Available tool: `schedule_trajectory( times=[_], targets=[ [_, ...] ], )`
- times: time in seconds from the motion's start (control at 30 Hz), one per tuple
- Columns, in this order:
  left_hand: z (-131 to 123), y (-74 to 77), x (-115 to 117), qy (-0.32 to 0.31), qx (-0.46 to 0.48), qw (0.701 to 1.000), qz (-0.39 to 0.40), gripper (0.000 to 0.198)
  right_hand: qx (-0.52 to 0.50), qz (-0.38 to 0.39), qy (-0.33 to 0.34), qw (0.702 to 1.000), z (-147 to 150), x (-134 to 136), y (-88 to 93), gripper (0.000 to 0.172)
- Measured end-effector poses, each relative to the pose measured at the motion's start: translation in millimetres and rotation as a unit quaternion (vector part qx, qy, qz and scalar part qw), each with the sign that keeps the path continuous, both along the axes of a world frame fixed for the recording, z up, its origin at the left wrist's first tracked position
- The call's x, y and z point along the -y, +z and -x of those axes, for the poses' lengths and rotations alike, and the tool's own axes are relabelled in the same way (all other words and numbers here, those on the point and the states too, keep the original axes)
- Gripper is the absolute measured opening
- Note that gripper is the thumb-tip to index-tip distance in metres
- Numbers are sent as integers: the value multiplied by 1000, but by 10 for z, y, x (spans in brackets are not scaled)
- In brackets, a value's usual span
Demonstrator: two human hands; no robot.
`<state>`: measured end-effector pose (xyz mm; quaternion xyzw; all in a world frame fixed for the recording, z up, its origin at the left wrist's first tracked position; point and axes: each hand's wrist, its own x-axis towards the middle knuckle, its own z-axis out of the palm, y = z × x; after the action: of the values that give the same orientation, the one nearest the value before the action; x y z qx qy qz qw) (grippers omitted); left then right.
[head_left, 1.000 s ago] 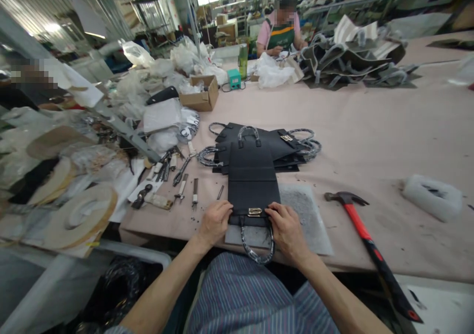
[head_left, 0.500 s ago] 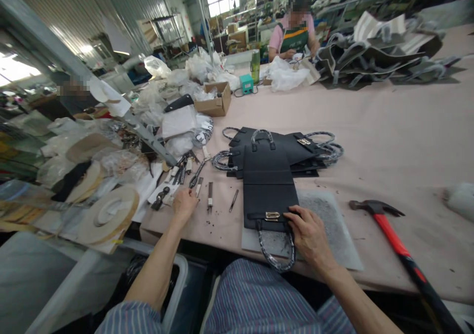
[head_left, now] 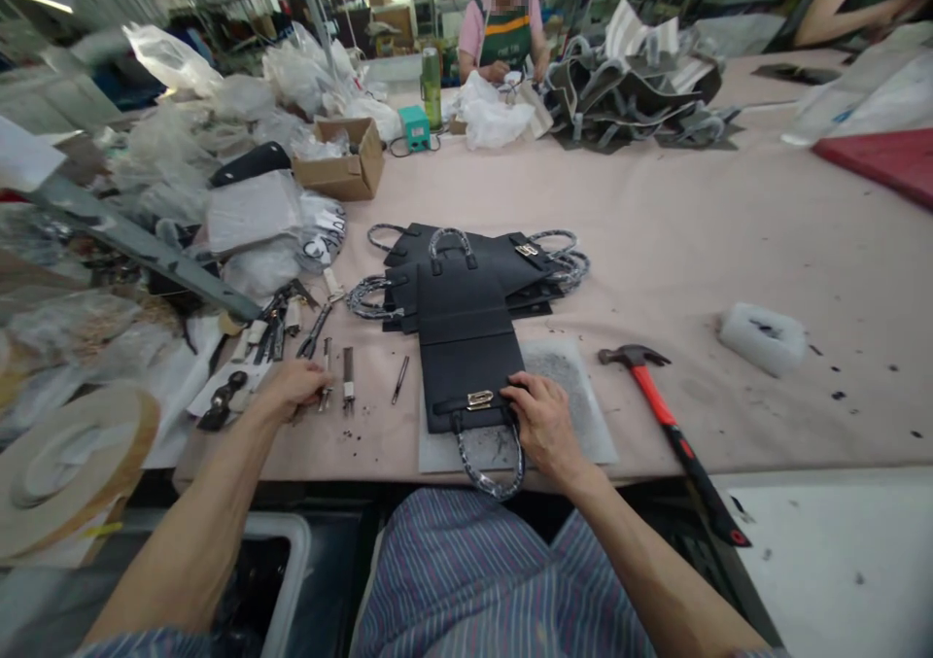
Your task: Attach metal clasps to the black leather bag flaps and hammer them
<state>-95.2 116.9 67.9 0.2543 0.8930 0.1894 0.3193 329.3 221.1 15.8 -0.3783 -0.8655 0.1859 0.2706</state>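
Observation:
A flat black bag (head_left: 466,347) with a gold clasp (head_left: 479,400) and a wrapped loop handle (head_left: 490,480) lies on a grey mat (head_left: 579,415) at the table's near edge. My right hand (head_left: 543,425) rests on the bag's near right corner beside the clasp, fingers curled over the edge. My left hand (head_left: 292,386) is stretched out to the left among a row of small metal hand tools (head_left: 348,378). Its fingers are closed around one of the tools.
More black bags (head_left: 517,259) are stacked behind the one on the mat. A red-handled hammer (head_left: 656,400) and a white foam block (head_left: 762,337) lie to the right. A cardboard box (head_left: 342,167), plastic bags and tape rolls (head_left: 65,464) crowd the left. Another person (head_left: 502,36) works at the far end.
My left hand left the bag and moved left to the row of tools, closing on one. My right hand stayed on the bag. The view shifted.

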Motion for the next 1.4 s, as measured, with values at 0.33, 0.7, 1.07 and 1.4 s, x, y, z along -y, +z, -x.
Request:
schedule_trajectory(
  times=[0.33, 0.7, 1.07, 1.4],
  targets=[
    [-1368, -161, 63, 112, 254, 861, -426, 51, -16, 9, -1, 1000, -41, -18, -5, 26],
    [-1863, -358, 137, -65, 143, 863, -480, 14, -11, 16, -8, 1000, -34, -10, 3, 25],
    [-1949, -531, 230, -75, 141, 842, -515, 12, -13, 17, -15, 1000, -26, -1, 22, 26],
    [-1979, -436, 153, -70, 131, 852, -502, 13, -22, 35, -20, 999, -19, 8, 29, 30]
  ],
)
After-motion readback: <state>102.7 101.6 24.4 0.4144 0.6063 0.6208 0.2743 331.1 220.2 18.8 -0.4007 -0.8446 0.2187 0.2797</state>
